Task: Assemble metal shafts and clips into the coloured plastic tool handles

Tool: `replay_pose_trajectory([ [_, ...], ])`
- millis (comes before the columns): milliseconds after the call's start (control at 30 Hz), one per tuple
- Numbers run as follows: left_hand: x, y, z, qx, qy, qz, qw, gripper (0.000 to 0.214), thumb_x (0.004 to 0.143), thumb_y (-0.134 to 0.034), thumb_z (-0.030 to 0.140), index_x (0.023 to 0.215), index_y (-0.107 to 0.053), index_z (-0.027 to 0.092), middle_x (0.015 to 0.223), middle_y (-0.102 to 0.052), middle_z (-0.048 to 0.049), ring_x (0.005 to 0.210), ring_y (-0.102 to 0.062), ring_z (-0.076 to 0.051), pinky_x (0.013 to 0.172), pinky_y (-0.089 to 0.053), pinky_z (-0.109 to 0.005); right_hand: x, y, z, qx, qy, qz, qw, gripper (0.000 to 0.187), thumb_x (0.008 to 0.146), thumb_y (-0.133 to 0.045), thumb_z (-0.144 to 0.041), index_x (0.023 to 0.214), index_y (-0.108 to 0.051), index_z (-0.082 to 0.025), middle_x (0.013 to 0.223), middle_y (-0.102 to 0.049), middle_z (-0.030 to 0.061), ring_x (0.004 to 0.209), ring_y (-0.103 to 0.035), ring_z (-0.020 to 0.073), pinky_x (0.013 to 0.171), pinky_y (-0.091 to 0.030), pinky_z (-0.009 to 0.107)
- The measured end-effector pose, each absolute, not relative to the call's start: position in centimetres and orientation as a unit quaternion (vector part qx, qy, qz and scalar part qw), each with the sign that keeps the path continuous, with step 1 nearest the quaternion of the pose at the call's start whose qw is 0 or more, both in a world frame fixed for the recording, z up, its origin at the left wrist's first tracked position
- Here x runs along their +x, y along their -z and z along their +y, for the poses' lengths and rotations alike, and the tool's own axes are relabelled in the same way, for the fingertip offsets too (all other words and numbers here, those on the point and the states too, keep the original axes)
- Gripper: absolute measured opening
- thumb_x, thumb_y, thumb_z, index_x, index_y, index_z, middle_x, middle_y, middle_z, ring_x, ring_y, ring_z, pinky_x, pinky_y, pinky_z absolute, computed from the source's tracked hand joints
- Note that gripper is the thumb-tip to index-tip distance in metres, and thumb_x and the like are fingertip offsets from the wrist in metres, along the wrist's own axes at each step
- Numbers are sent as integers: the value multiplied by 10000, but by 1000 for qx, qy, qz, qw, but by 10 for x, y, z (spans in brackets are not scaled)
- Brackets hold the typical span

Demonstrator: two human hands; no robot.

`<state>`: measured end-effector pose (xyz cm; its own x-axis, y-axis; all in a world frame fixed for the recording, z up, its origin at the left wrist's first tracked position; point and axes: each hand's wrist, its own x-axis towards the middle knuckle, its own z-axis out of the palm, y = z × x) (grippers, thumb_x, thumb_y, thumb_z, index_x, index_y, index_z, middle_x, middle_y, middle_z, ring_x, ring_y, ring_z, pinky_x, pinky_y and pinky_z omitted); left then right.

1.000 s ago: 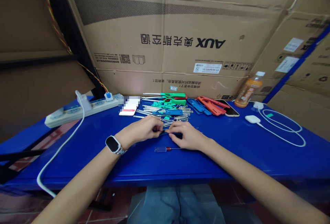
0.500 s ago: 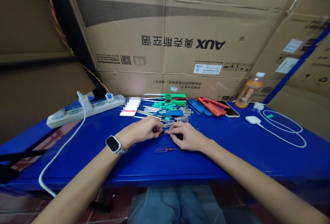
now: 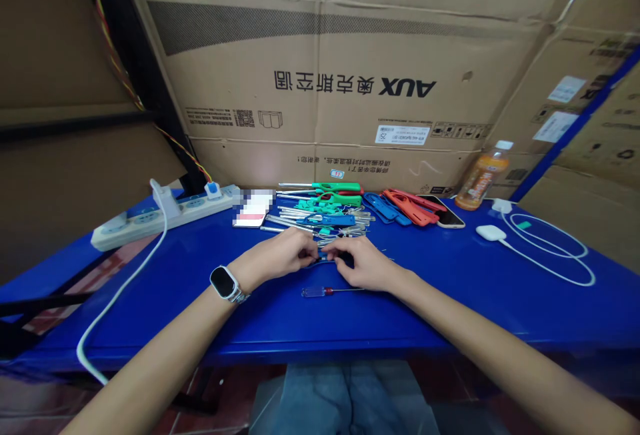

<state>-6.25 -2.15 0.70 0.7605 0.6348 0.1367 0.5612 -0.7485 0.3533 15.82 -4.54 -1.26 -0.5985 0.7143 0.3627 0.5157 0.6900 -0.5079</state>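
My left hand (image 3: 287, 253) and my right hand (image 3: 367, 265) meet at the middle of the blue table, fingers bent and pinched close together. Between their fingertips is a small blue and dark piece (image 3: 323, 259), mostly hidden, so its kind is unclear. Just in front of my right hand lies a screwdriver (image 3: 314, 292) with a clear and red handle. Beyond the hands is a spread of long-lighter parts: a green lighter body (image 3: 340, 187) with a metal tube, a blue shell (image 3: 340, 220), clear tubes (image 3: 357, 229) and small green pieces (image 3: 307, 206).
Blue shells (image 3: 384, 209) and red shells (image 3: 413, 208) lie farther right, beside a phone (image 3: 453, 216). An orange drink bottle (image 3: 481, 178) and a white charger with cable (image 3: 491, 233) sit at right. A power strip (image 3: 200, 208) stands left; cardboard (image 3: 350, 35) walls the back.
Both hands stay at the same spot, with small finger movements. My left hand and wrist have shifted slightly right. Other things lie as before.
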Motion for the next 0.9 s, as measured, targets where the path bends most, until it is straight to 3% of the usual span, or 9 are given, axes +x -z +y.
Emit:
replay_pose_trajectory([
  [267,-63,-10,-40,932,-124,326,101,156,856,-561,121,832,-702,182,913,-625,-51,848,-603,-182,781,-447,-270,158,9,-44,-361,-207,-871,263,421,715,-511,0,1045,-707,-173,890,-747,29,793,-684,159,763,-524,265],
  [433,-67,-8,-46,932,-138,325,87,146,908,-572,229,863,-704,187,1018,-589,-60,933,-590,-198,840,-454,-291,159,3,-41,-359,-221,-870,255,360,774,-517,-32,1044,-710,-170,874,-747,30,760,-679,152,725,-519,261],
  [567,-66,-3,-42,931,-140,323,98,131,927,-571,229,901,-694,193,1022,-576,-54,922,-582,-190,827,-457,-289,157,-5,-27,-379,-132,-881,250,240,837,-537,-94,990,-713,-149,887,-712,67,789,-644,177,741,-494,300],
  [667,-66,0,-41,930,-141,324,101,135,935,-566,234,929,-696,197,1031,-567,-54,918,-579,-187,833,-457,-296,154,-8,-12,-375,-52,-905,192,181,850,-605,-168,988,-719,-139,948,-663,117,901,-607,237,797,-470,361],
  [767,-66,1,-42,928,-141,330,102,138,934,-574,238,956,-704,200,1028,-571,-53,920,-582,-188,829,-460,-296,151,-8,-1,-378,-37,-914,143,138,860,-653,-235,953,-721,-159,942,-636,111,917,-585,246,812,-446,377],
  [900,-65,1,-42,927,-142,335,96,140,922,-592,237,979,-714,198,1014,-583,-54,913,-590,-190,815,-465,-295,155,-10,0,-379,-26,-912,155,111,878,-659,-255,942,-704,-176,967,-640,92,961,-572,242,844,-410,385],
])
